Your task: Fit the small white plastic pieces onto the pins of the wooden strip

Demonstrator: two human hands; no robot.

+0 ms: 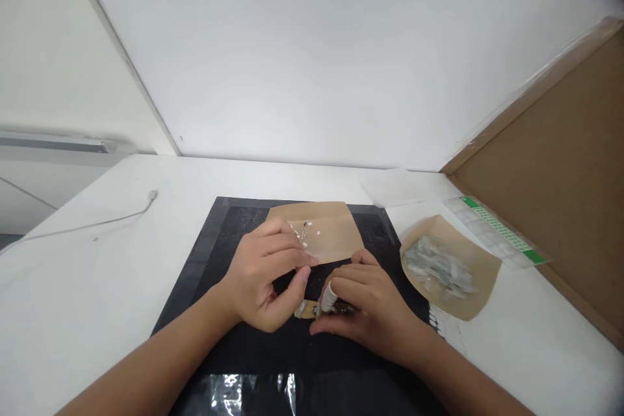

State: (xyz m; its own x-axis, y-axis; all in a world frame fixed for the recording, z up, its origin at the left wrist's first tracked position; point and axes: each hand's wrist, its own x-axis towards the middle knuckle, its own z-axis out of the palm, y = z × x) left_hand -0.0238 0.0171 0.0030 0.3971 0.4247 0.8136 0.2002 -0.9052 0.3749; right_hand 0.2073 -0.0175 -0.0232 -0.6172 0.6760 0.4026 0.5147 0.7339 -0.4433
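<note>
My left hand (273,276) hovers over the black mat, thumb and index fingertips pinched close together. Anything between them is too small to make out. Just right of it, my right hand (368,305) curls over a small tan strip (305,309) with metallic-looking bits on it, lying low on the mat. A white wrap (329,298) covers one of my right fingers. That hand's fingers hide most of the strip. Behind both hands rests a brown paper sheet (336,234), with several tiny white and dark pieces (306,232) scattered on it.
The black mat (234,351) lies on a white table (121,260). To the right is a brown paper holder (480,279) with clear plastic packets (439,266). Beyond it lies a clear case with a green label (502,227). A cardboard panel (560,162) borders the right; a cable (121,216) lies left.
</note>
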